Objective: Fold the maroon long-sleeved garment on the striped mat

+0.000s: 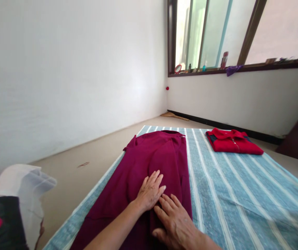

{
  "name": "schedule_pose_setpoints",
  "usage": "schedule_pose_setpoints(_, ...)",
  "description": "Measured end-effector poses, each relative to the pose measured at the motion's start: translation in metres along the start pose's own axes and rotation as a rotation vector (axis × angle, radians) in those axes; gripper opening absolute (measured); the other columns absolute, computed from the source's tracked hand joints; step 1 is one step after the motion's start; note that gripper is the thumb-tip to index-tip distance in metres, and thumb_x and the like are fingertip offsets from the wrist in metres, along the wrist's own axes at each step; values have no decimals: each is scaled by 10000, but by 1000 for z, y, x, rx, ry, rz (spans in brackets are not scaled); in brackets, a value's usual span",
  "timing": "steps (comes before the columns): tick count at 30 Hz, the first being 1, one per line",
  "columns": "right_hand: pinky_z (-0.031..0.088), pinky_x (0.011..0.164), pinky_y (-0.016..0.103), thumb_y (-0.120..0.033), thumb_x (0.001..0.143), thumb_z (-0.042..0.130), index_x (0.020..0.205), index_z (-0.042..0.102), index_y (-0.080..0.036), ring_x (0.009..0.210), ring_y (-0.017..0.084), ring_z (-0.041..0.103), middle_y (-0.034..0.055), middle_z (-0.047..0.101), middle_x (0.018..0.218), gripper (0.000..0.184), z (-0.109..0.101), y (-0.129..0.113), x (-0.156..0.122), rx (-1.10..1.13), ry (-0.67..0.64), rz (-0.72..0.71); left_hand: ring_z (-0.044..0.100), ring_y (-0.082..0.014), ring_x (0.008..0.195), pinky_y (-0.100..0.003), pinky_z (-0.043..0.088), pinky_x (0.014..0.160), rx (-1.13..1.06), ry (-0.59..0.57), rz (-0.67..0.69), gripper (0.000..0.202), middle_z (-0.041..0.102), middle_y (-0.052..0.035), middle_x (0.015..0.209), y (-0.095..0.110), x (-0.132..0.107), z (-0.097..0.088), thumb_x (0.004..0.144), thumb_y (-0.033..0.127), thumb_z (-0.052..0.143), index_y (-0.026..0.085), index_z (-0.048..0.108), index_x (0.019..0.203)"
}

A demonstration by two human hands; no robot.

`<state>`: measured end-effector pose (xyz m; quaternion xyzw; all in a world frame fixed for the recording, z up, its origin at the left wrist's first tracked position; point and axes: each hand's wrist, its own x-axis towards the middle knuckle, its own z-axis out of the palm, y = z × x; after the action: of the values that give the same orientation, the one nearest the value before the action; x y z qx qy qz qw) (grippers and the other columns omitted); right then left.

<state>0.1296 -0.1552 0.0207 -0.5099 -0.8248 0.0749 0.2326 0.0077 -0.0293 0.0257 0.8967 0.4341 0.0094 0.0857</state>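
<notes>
A maroon long-sleeved top (162, 156) lies spread on a blue-and-white striped cloth (216, 187), its collar at the far end. One sleeve appears folded in along the body. My left hand (151, 191) rests flat on the middle of the top, fingers stretched out. Just right of it and nearer to me, my right hand (173, 217) also lies on the fabric with its fingers extended. The two hands almost touch. The lower end of the top runs out of view beneath my forearms.
A folded red top with a collar (233, 142) lies at the far right of the cloth. White plastic (26, 184) with dark and red fabric sits at the left. Behind are a broom (175, 115) on the floor and a windowsill (206, 72) with small items.
</notes>
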Motion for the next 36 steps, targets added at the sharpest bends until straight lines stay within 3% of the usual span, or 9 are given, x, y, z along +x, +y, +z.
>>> schedule_pose_setpoints(4,248,1113,469,-472,895,526,1224,544,-219,1296,266,398,97,523,1345,415,12,-4,-7,-60,112,-77,242,-213,1402,-456,228,1122,10,43,10,505,303,-97,1516,-1,-1,4,929,357,372,184,386,1403)
schedule_pose_setpoints(8,281,1103,438,-449,871,568,1248,519,-198,1254,258,445,95,557,1305,456,18,-7,-12,-66,84,-103,255,-215,1397,-460,240,1118,2,80,25,488,329,-95,1505,-2,-1,6,934,355,370,191,401,1392)
schedule_pose_setpoints(11,308,1089,425,-443,868,573,1248,517,-216,1238,252,464,85,541,1325,447,13,-8,-12,-23,54,-93,264,-218,1394,-463,252,1115,-17,73,29,489,340,-98,1500,-3,0,3,931,363,377,192,403,1389)
schedule_pose_setpoints(14,360,1055,403,-380,885,552,1135,579,-223,1187,240,510,77,577,1274,297,0,-5,-10,46,101,-106,261,-230,1395,-469,249,1117,-7,110,-3,486,331,-119,1501,0,-3,-5,909,318,424,172,422,1372)
schedule_pose_setpoints(19,482,901,336,-206,914,450,988,625,-206,987,200,607,79,663,1049,190,-24,11,-4,205,328,-38,324,-218,1368,-437,277,1119,-26,164,12,408,390,-117,1468,17,-30,-12,897,250,430,166,516,1287)
schedule_pose_setpoints(24,513,804,316,-175,908,436,929,634,-210,877,184,625,73,672,959,202,-32,38,11,236,424,74,321,-238,1368,-476,307,1111,-64,160,6,431,380,-72,1473,38,-66,4,912,330,418,236,501,1324)
schedule_pose_setpoints(30,482,885,390,-185,871,495,943,632,-199,991,232,596,91,649,1035,155,-11,64,26,18,350,99,311,-258,1368,-471,334,1102,-36,136,14,491,352,-79,1478,38,-80,20,925,384,374,214,456,1378)
schedule_pose_setpoints(36,444,948,435,-139,892,468,980,627,-172,1068,253,571,106,644,1062,185,13,72,17,-33,306,75,344,-256,1353,-462,360,1089,18,146,43,500,372,-80,1465,32,-80,30,937,405,336,216,445,1386)
